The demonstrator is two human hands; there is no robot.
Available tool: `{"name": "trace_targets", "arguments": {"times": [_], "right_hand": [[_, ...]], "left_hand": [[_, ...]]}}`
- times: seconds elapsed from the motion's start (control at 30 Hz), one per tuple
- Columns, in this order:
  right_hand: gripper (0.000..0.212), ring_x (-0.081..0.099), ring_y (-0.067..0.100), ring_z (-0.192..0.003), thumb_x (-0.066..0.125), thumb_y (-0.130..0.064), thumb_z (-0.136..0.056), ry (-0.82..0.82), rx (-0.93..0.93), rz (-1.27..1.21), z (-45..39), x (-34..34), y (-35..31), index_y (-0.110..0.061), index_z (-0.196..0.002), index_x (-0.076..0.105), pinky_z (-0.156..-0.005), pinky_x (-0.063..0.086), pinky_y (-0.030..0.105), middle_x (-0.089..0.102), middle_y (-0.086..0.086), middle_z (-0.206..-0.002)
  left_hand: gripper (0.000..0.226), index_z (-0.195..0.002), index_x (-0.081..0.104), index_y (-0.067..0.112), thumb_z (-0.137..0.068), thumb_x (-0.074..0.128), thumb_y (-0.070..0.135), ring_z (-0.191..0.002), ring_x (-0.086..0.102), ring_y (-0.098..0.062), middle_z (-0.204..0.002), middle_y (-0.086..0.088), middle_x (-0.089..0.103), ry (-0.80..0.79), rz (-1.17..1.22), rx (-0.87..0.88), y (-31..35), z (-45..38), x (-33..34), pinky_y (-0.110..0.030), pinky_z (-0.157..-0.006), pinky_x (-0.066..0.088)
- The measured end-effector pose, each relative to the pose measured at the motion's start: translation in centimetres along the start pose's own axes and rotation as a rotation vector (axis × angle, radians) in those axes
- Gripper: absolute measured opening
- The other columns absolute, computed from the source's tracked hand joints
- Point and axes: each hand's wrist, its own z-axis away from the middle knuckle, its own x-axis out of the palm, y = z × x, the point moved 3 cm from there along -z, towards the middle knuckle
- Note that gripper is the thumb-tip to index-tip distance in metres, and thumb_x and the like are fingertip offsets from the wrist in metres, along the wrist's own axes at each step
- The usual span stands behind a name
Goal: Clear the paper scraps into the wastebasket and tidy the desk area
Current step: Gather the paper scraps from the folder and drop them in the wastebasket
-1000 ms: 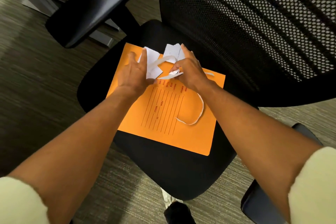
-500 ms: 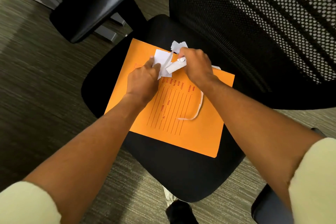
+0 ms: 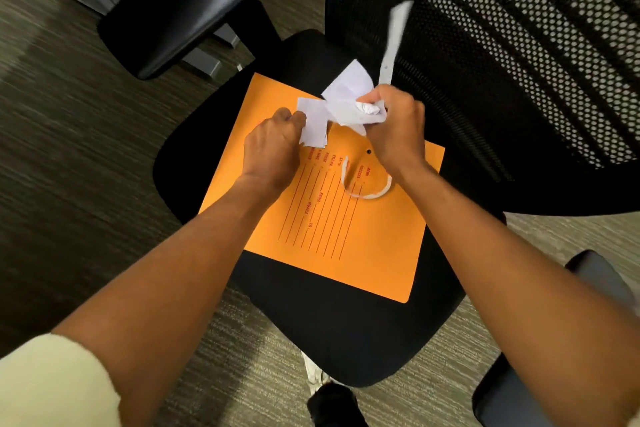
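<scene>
An orange envelope (image 3: 363, 239) with red printed lines lies flat on a black office chair seat (image 3: 346, 340). Over its far edge my left hand (image 3: 273, 146) pinches a flat white paper scrap (image 3: 313, 125). My right hand (image 3: 398, 128) grips a crumpled bunch of white scraps (image 3: 349, 97), from which a long paper strip (image 3: 393, 42) sticks up in front of the mesh backrest. A curled white paper strip (image 3: 367, 192) lies loose on the envelope below my right wrist. No wastebasket is in view.
The chair's black mesh backrest (image 3: 502, 62) rises at the right and its left armrest (image 3: 187, 0) juts out at the upper left. A second armrest (image 3: 599, 274) shows at the right edge. Grey carpet (image 3: 69, 166) surrounds the chair; a grey desk leg stands at top left.
Both hands have gathered the scraps off the envelope into their grip and lifted them. The long strip now stands upward. The curled strip has bent into a tighter loop.
</scene>
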Motion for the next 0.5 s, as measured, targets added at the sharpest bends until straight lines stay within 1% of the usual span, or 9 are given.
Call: {"name": "trace_targets", "arguments": {"times": [0.07, 0.13, 0.2, 0.23, 0.3, 0.33, 0.4, 0.43, 0.5], "right_hand": [[0.013, 0.063, 0.01, -0.086, 0.073, -0.012, -0.081, -0.04, 0.046, -0.063, 1.3, -0.1, 0.4, -0.015, -0.093, 0.069, -0.058, 0.044, 0.014, 0.069, -0.002, -0.092], [0.011, 0.063, 0.009, -0.085, 0.075, -0.016, -0.081, -0.085, 0.082, -0.116, 2.5, 0.1, 0.9, -0.015, -0.09, 0.068, -0.058, 0.049, 0.019, 0.068, -0.003, -0.09], [0.013, 0.065, 0.011, -0.087, 0.077, -0.018, -0.079, -0.107, 0.124, -0.172, 3.7, 0.3, 1.5, -0.014, -0.087, 0.068, -0.064, 0.056, 0.027, 0.07, -0.001, -0.091], [0.013, 0.065, 0.013, -0.088, 0.078, -0.018, -0.078, -0.104, 0.145, -0.189, 4.4, 0.4, 1.7, -0.013, -0.086, 0.068, -0.067, 0.057, 0.029, 0.07, -0.001, -0.092], [0.011, 0.064, 0.014, -0.09, 0.077, -0.016, -0.079, -0.094, 0.205, -0.229, 5.7, 0.5, 1.7, -0.014, -0.084, 0.068, -0.07, 0.054, 0.027, 0.069, -0.002, -0.091], [0.01, 0.064, 0.014, -0.09, 0.076, -0.016, -0.08, -0.096, 0.241, -0.268, 6.4, 0.7, 1.7, -0.015, -0.084, 0.067, -0.071, 0.053, 0.025, 0.068, -0.003, -0.09], [0.009, 0.064, 0.012, -0.091, 0.075, -0.017, -0.081, -0.118, 0.309, -0.347, 7.9, 1.0, 1.4, -0.015, -0.084, 0.067, -0.074, 0.054, 0.026, 0.068, -0.005, -0.09], [0.009, 0.064, 0.01, -0.09, 0.075, -0.018, -0.081, -0.134, 0.342, -0.371, 8.6, 1.1, 1.2, -0.015, -0.085, 0.067, -0.074, 0.054, 0.026, 0.068, -0.005, -0.09], [0.011, 0.062, 0.005, -0.085, 0.075, -0.02, -0.081, -0.165, 0.394, -0.397, 9.9, 1.5, 0.8, -0.014, -0.086, 0.067, -0.071, 0.051, 0.022, 0.068, -0.007, -0.089]], "left_hand": [[0.032, -0.118, 0.055, 0.013, -0.088, 0.064, 0.008, -0.091, 0.063, -0.032, -0.113, -0.012, 0.064, -0.012, 0.062, -0.007, 0.0, -0.4, 0.1, -0.04, -0.067, 0.056], [0.028, -0.114, 0.057, 0.015, -0.087, 0.065, 0.01, -0.097, 0.062, -0.031, -0.113, -0.011, 0.065, -0.018, 0.177, -0.055, -0.2, -0.5, 0.3, -0.04, -0.072, 0.056], [0.024, -0.11, 0.061, 0.016, -0.087, 0.067, 0.013, -0.102, 0.061, -0.032, -0.115, -0.011, 0.066, -0.012, 0.333, -0.171, -0.6, -0.3, 0.4, -0.038, -0.078, 0.056], [0.024, -0.109, 0.063, 0.014, -0.086, 0.068, 0.014, -0.106, 0.06, -0.032, -0.117, -0.011, 0.065, -0.017, 0.417, -0.234, -0.8, -0.1, 0.5, -0.037, -0.082, 0.056], [0.026, -0.109, 0.063, 0.012, -0.084, 0.071, 0.013, -0.113, 0.058, -0.031, -0.122, -0.011, 0.062, -0.038, 0.545, -0.325, -1.0, 0.5, 0.6, -0.036, -0.09, 0.053], [0.028, -0.109, 0.061, 0.011, -0.083, 0.072, 0.012, -0.115, 0.057, -0.029, -0.124, -0.011, 0.06, -0.048, 0.579, -0.351, -1.2, 1.1, 0.5, -0.035, -0.09, 0.053], [0.034, -0.107, 0.054, 0.013, -0.08, 0.074, 0.01, -0.112, 0.055, -0.025, -0.121, -0.009, 0.057, -0.061, 0.636, -0.379, -1.8, 2.5, 0.2, -0.029, -0.083, 0.054], [0.038, -0.106, 0.05, 0.013, -0.078, 0.076, 0.008, -0.106, 0.055, -0.022, -0.117, -0.007, 0.056, -0.067, 0.677, -0.396, -2.1, 3.5, 0.1, -0.024, -0.076, 0.054], [0.047, -0.109, 0.044, 0.012, -0.076, 0.077, 0.005, -0.091, 0.055, -0.011, -0.104, 0.002, 0.053, -0.075, 0.793, -0.444, -3.0, 5.6, -0.3, -0.013, -0.061, 0.048]]}}
